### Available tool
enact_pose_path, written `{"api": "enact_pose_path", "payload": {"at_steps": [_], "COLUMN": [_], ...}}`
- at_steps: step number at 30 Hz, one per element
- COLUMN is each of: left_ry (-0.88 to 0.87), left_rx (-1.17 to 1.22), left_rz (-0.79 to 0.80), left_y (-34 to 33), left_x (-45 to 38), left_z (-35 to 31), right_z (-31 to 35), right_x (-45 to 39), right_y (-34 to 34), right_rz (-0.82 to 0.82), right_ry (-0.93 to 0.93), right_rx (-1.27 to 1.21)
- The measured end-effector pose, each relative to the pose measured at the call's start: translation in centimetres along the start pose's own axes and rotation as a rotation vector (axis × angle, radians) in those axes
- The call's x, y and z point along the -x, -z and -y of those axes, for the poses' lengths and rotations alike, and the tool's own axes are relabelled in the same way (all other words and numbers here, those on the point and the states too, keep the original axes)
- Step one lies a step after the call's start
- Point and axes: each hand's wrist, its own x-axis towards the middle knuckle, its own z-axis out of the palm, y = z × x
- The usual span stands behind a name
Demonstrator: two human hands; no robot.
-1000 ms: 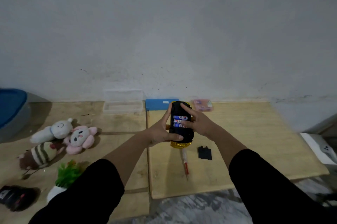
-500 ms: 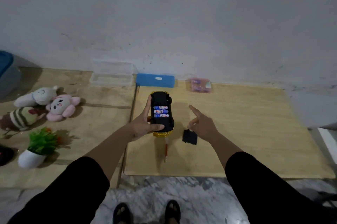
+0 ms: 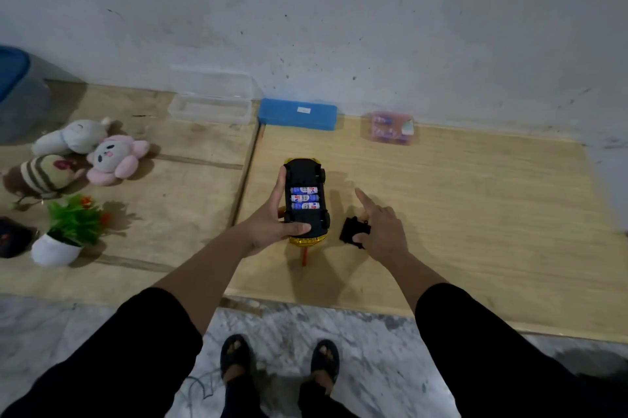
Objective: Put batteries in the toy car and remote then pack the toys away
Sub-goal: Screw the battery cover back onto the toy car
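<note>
Car [image 3: 306, 201] gripped belly-up in left hand [image 3: 272, 227], batteries [image 3: 304, 198] exposed for closing. Cover [image 3: 353, 231] on board just right of grip, pinched by right hand [image 3: 380, 227], forefinger extended.

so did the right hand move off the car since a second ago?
Yes. The right hand left the car and went down to the black cover on the board, beside the red screwdriver. Its fingers now touch the cover.
</note>
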Motion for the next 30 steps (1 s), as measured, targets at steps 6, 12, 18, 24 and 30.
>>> {"api": "enact_pose_path", "payload": {"at_steps": [6, 12, 18, 24, 30], "left_ry": [0.008, 0.013, 0.011, 0.018, 0.006], "left_rx": [-0.017, -0.016, -0.021, -0.028, -0.027], "left_rz": [0.011, 0.014, 0.012, 0.025, 0.035], "left_y": [-0.4, -0.4, -0.6, -0.8, -1.7], "left_x": [-0.1, 0.1, 0.4, 0.7, 1.0], "left_z": [-0.2, 0.0, 0.4, 0.1, -1.3], "right_z": [0.4, 0.1, 0.2, 1.1, 4.3], "right_x": [0.9, 0.7, 0.8, 0.6, -1.3], "right_y": [0.2, 0.0, -0.1, 2.4, 9.0], "right_rz": [-0.022, 0.000, 0.020, -0.022, -0.157], "right_ry": [0.012, -0.029, -0.067, -0.054, 0.034], "right_rx": [-0.148, -0.208, -0.223, -0.343, -0.615]}}
